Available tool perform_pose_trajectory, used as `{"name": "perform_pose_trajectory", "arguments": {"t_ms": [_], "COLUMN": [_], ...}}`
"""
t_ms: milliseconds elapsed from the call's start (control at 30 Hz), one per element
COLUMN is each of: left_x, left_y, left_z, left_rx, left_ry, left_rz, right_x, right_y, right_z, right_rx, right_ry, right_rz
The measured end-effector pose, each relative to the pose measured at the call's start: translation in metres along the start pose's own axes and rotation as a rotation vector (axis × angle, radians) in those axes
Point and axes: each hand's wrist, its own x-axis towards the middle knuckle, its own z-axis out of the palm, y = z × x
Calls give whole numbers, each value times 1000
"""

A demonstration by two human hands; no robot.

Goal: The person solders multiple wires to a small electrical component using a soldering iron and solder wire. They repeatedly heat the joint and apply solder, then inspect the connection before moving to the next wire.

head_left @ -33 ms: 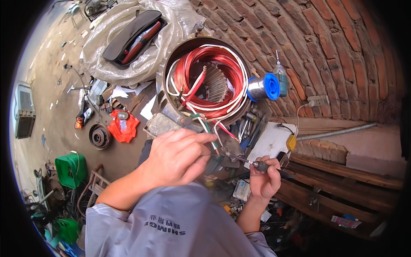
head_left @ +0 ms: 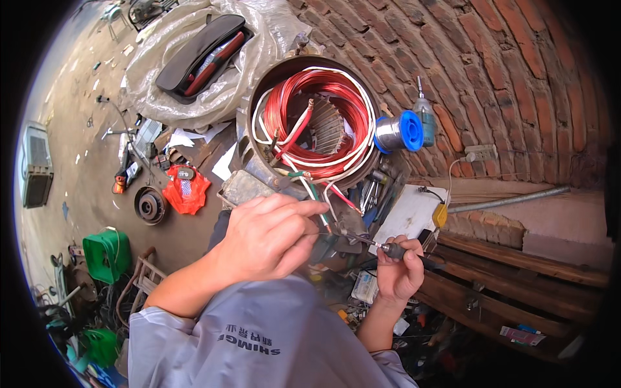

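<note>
A soldering iron (head_left: 392,250) with a dark handle is held between the fingers and thumb of my right hand (head_left: 400,275). Its thin metal shaft points left, toward the bare end of a green-sleeved lead (head_left: 316,197). My left hand (head_left: 275,233) is closed in a pinch just left of that lead; a fine strand, seemingly solder wire (head_left: 322,233), comes out from its fingertips toward the iron's tip. Beyond both hands stands a round motor housing (head_left: 253,103) with red copper windings (head_left: 284,97) bound in white sleeving. A red lead (head_left: 345,199) hangs over its near rim.
To the housing's right are a blue-ended solder spool (head_left: 411,130) and a power driver (head_left: 424,116) beside the brick wall (head_left: 504,84). A dark case (head_left: 187,64) lies on plastic sheeting at far left. Green bucket (head_left: 97,258) and wooden planks (head_left: 517,284) flank me.
</note>
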Motion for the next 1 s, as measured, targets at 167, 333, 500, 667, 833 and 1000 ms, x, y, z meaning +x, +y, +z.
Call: {"name": "perform_pose_trajectory", "arguments": {"t_ms": [167, 333, 500, 667, 833, 1000], "left_x": [-1, 0, 0, 1, 0, 1], "left_y": [0, 1, 2, 5, 6, 7], "left_z": [2, 2, 3, 1, 1, 0], "left_rx": [10, 21, 31, 30, 21, 16], "left_ry": [21, 25, 36, 16, 2, 4], "left_rz": [-3, -2, 2, -15, -36, -39], "right_x": [0, -2, -4, -5, -2, -1], "right_y": [-1, -2, -2, -1, -6, -8], "right_z": [4, 3, 1, 1, 7, 9], "right_rx": [-45, -80, -94, -162, -168, -155], "right_ry": [-27, -49, -78, -95, -126, -125], "right_rz": [-12, -44, -69, -132, -148, -141]}}
